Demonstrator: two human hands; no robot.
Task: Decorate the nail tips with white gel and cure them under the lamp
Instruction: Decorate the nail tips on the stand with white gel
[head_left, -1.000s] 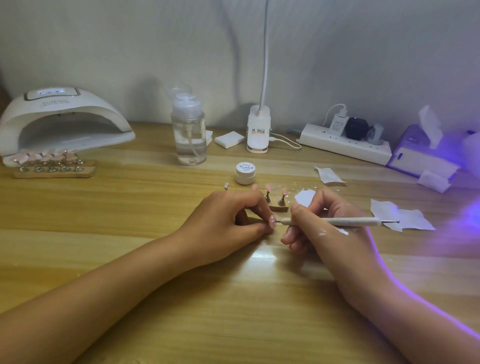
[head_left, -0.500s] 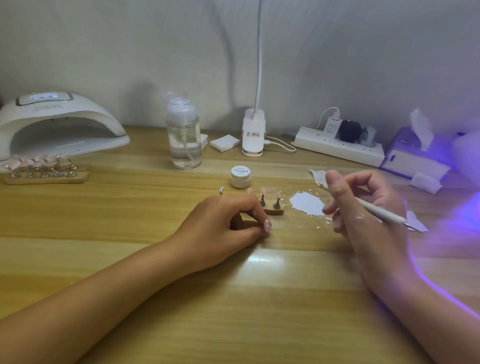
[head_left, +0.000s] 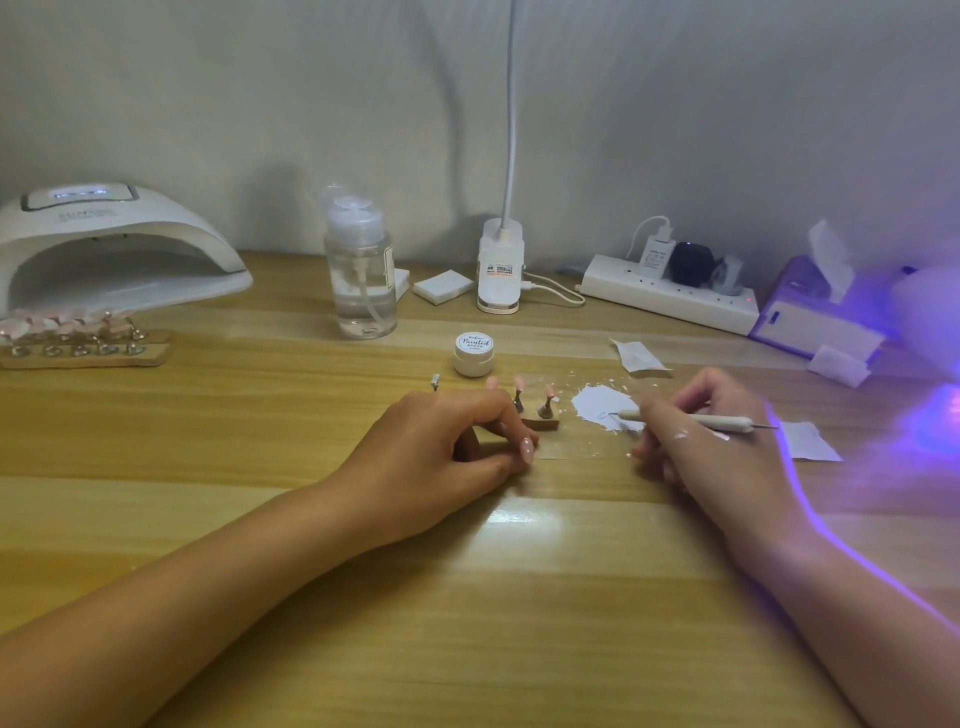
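- The head view looks down on a wooden tabletop (head_left: 260, 467). Both forearms of the person come in from the near side.
- The left hand (head_left: 447, 447) rests in the middle of the tabletop. Its fingers are curled and pressed together, and they grip the left part of a small wooden holder (head_left: 544, 424).
- On the free right part of this holder stand two pink nail tips (head_left: 519, 385). They are upright on little metal stems, just beyond the left fingers.
- The right hand (head_left: 711, 441) rests on the tabletop to the right of the holder. Its fingers pinch a thin white dotting pen (head_left: 696, 420), which lies almost level.
- The left end of the pen touches a flat patch of white gel (head_left: 597, 400), just right of the nail tips. The metal point at the other end of the pen sticks out to the right past the hand.
- Some white marks are on the back of the right hand.
- A small white gel jar (head_left: 474, 353) with its lid on stands just far of the left hand. A tiny metal piece (head_left: 435, 382) is to the left of the jar.
- The white curing lamp (head_left: 114, 244) stands at the far left. Close in front of it is a wooden rack (head_left: 83, 357) that carries a row of more pink tips.
- Along the far edge, from left to right, are a clear pump bottle (head_left: 361, 275), a white block (head_left: 442, 286), the base of a desk light (head_left: 500, 270), a power strip (head_left: 670, 293) with plugs in it, and a tissue box (head_left: 815, 322).
- Two pieces of white paper (head_left: 639, 356) lie on the right side, one far of the right hand and one to its right.
- Violet light glows at the right edge.
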